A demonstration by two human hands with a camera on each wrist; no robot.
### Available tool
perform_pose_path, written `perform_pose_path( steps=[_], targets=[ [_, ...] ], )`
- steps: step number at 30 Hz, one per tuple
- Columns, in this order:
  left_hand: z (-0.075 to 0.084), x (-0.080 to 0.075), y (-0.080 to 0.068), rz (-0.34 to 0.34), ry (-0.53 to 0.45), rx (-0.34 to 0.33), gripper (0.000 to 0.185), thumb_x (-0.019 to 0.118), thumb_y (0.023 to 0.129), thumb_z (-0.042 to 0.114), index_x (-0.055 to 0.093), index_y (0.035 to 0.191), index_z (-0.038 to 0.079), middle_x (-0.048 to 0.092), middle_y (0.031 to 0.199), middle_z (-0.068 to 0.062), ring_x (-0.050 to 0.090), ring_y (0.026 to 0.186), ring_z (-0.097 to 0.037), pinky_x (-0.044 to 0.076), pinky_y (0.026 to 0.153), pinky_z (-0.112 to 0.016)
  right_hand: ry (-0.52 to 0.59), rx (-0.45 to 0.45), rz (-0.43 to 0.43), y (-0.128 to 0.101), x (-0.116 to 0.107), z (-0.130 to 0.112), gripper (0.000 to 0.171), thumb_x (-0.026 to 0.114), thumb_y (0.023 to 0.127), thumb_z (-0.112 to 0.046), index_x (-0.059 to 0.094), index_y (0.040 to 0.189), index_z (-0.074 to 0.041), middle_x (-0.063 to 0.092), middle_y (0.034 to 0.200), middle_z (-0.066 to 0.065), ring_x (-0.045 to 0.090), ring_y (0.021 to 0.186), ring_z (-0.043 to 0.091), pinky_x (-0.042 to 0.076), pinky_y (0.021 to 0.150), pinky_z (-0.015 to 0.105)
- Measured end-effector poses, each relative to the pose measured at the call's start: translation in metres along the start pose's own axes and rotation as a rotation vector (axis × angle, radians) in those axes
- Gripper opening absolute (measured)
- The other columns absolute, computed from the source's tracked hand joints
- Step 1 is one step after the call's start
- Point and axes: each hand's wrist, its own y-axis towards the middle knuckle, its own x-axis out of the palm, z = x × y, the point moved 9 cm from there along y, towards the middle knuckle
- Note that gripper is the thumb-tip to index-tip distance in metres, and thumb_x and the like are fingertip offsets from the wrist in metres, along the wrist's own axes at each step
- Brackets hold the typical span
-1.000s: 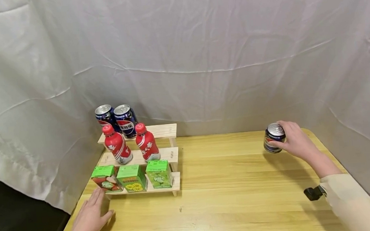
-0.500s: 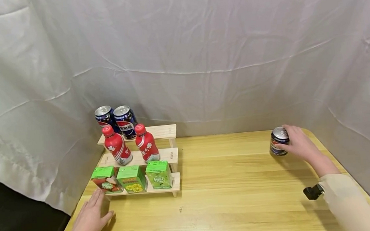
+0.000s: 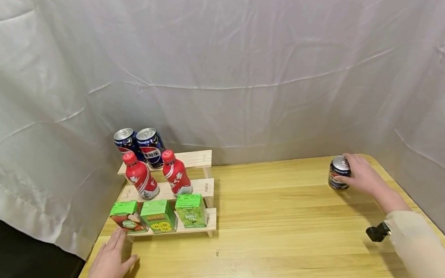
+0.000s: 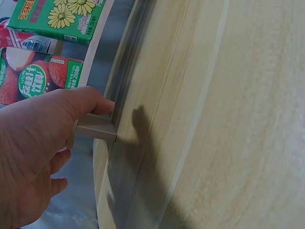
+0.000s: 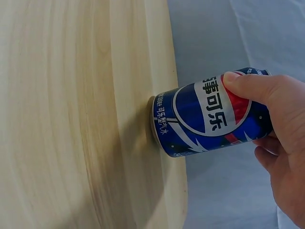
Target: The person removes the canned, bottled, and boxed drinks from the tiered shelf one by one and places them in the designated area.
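Three-step wooden rack [image 3: 200, 186] stands at the table's [image 3: 277, 239] back left. Two blue cans [image 3: 142, 144] sit up top, two red bottles [image 3: 159, 177] on the middle step, three green cartons [image 3: 158, 214] along the bottom. White cloth [image 3: 240, 67] hangs behind.

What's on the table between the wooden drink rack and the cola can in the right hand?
Nothing: in the head view only bare table lies between the rack and the can.

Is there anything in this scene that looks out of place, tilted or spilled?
One cola can stands far from the rest, at the table's back right, gripped by the right hand. The other two cans sit on the rack's top step. Nothing looks spilled or tipped. The left hand rests flat by the rack.
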Motion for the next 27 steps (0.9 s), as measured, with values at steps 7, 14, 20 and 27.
perform_pose_path(
  steps=[7,14,20,27],
  targets=[
    [0.001,0.0,0.0,-0.002,-0.007,0.0,0.088,0.073,0.083,0.037,0.034,0.143,-0.015,0.032,0.147,-0.039,0.034,0.135,-0.052,0.027,0.108,-0.069,0.023,0.003,0.01,-0.001,-0.002,0.001,0.082,0.078,0.081,-0.022,0.034,0.136,0.019,0.047,0.122,0.045,0.045,0.11,0.057,0.04,0.091,0.07],
    [0.001,-0.001,0.0,-0.013,-0.013,-0.004,0.089,0.072,0.083,0.037,0.032,0.143,-0.015,0.031,0.148,-0.039,0.033,0.136,-0.053,0.027,0.108,-0.07,-0.005,0.015,0.011,0.003,0.0,0.007,0.077,0.077,0.081,-0.022,0.037,0.132,0.017,0.05,0.115,0.041,0.049,0.104,0.053,0.044,0.086,0.067],
    [0.001,-0.002,0.001,-0.021,-0.014,-0.009,0.089,0.072,0.084,0.037,0.031,0.144,-0.015,0.03,0.148,-0.039,0.032,0.136,-0.053,0.026,0.109,-0.069,-0.025,0.058,-0.016,0.008,0.006,0.016,0.08,0.074,0.08,-0.024,0.033,0.137,0.016,0.048,0.119,0.039,0.048,0.106,0.051,0.045,0.086,0.066],
    [0.001,0.0,0.0,-0.021,-0.012,-0.006,0.09,0.072,0.083,0.038,0.032,0.144,-0.015,0.03,0.148,-0.039,0.032,0.136,-0.053,0.026,0.108,-0.07,-0.03,0.09,-0.047,0.009,0.007,0.019,0.085,0.073,0.081,-0.026,0.029,0.14,0.016,0.042,0.129,0.04,0.042,0.115,0.053,0.04,0.093,0.069]
  ],
)
